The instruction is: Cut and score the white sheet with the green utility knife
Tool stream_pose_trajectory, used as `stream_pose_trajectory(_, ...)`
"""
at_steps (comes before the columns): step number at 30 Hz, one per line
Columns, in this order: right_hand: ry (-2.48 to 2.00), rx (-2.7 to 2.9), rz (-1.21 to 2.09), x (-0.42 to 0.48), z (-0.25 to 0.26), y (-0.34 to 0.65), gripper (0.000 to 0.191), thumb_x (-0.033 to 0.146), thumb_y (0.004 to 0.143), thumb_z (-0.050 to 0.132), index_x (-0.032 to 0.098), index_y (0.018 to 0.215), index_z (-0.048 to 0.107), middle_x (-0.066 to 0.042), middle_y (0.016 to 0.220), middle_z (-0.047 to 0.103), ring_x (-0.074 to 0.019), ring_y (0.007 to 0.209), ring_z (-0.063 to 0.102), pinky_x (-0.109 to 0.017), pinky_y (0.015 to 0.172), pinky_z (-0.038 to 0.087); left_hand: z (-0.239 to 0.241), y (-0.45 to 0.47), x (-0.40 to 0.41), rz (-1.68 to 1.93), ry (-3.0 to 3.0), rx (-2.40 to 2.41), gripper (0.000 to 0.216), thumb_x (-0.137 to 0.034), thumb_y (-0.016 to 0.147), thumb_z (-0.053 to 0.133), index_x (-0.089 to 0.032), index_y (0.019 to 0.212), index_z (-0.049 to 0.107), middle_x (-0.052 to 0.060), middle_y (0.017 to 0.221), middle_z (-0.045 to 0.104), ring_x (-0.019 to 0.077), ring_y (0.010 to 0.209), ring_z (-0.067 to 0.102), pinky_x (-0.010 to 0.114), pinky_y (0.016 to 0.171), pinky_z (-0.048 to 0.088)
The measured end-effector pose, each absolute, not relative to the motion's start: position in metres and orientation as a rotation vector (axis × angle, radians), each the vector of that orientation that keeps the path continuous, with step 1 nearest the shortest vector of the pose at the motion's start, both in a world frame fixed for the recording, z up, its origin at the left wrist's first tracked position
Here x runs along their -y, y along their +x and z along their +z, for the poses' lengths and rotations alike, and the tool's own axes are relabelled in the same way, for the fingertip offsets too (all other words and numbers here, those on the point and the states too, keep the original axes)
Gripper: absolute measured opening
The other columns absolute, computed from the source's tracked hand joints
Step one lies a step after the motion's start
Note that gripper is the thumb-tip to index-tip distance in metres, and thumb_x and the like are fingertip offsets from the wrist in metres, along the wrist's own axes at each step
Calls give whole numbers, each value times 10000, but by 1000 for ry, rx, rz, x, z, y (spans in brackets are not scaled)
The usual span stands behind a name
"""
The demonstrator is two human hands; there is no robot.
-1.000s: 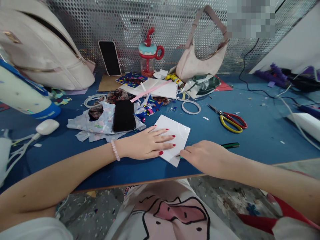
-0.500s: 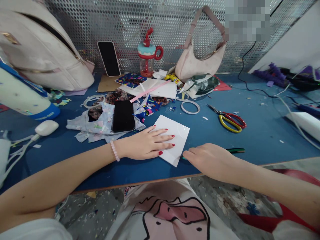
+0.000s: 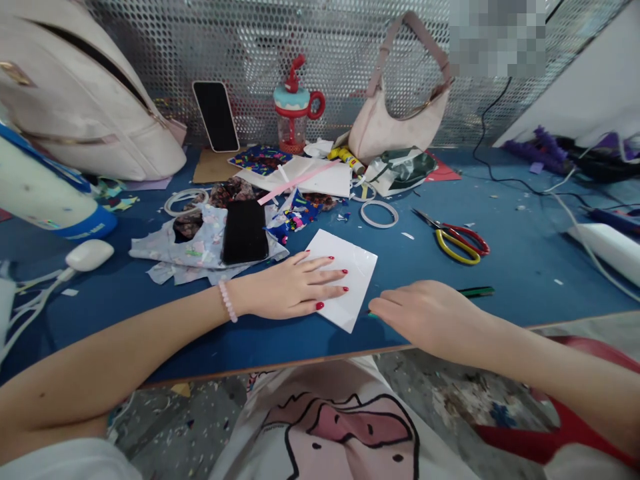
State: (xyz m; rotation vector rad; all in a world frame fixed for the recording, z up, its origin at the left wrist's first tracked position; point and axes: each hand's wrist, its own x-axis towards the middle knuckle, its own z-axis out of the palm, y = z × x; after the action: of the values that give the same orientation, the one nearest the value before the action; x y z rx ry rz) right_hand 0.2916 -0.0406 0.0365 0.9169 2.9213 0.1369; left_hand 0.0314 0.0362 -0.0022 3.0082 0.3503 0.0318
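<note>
My left hand (image 3: 295, 288) lies flat on a white sheet of card (image 3: 353, 267) near the front edge of the blue table (image 3: 505, 280), fingers stretched out and pressing it down. My right hand (image 3: 425, 313) sits just right of the sheet, fingers closed around a green pen-like tool (image 3: 475, 291) whose tip rests on the table by the sheet's right edge. The tool's dark end sticks out behind the hand.
Red and yellow scissors (image 3: 457, 240) lie behind my right hand. A tape ring (image 3: 379, 213), a black phone (image 3: 245, 231) on patterned cloth, paper scraps, a pink handbag (image 3: 395, 123), a cup (image 3: 295, 113) and a propped phone (image 3: 216, 115) crowd the back. A white mouse (image 3: 90, 254) lies left.
My right hand has slid a little to the right, away from the sheet's edge, taking the green tool with it. My left hand has stayed flat on the sheet.
</note>
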Motion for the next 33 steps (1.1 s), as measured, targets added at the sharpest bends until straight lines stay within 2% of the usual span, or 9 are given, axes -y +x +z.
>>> stream_pose_trajectory(6, 716, -3016, 309, 28, 32, 266, 193, 36, 864, 439, 158, 796, 571, -27, 670, 605, -140, 583, 542, -292, 523, 236, -1, 32, -37, -36, 3006, -345, 477, -337, 989, 356, -284, 1462, 322, 48, 1554, 250, 302, 1438, 196, 530, 1126, 183)
stream_pose_trajectory(13, 638, -2985, 337, 16, 31, 254, 196, 50, 884, 443, 159, 819, 591, -25, 718, 652, -147, 597, 576, -296, 528, 245, 1, 32, -36, -60, 3013, -348, 524, -249, 962, 334, -235, 1482, 280, 44, 1559, 234, 318, 1435, 191, 548, 1108, 200)
stream_pose_trajectory(33, 498, -2890, 526, 14, 37, 236, 148, 84, 884, 462, 163, 864, 585, -54, 742, 668, -173, 634, 626, -288, 529, 301, -3, 31, -36, -23, 3030, -326, 478, -246, 954, 365, -210, 1430, 380, 48, 1544, 278, 322, 1433, 196, 558, 1114, 200)
